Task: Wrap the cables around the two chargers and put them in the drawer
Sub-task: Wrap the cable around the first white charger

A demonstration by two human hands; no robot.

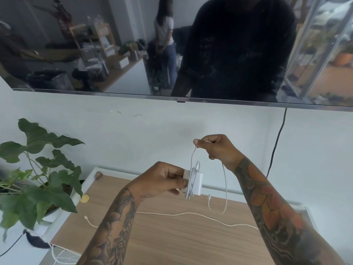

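Clearly boxy white charger (195, 181), thin cable (225, 180).

A plant (38, 169) stands left of the cabinet top (172, 236), a cable (191, 214) lying across it

White charger (196, 183), white cable (225, 180), wood-grain top (172, 238).
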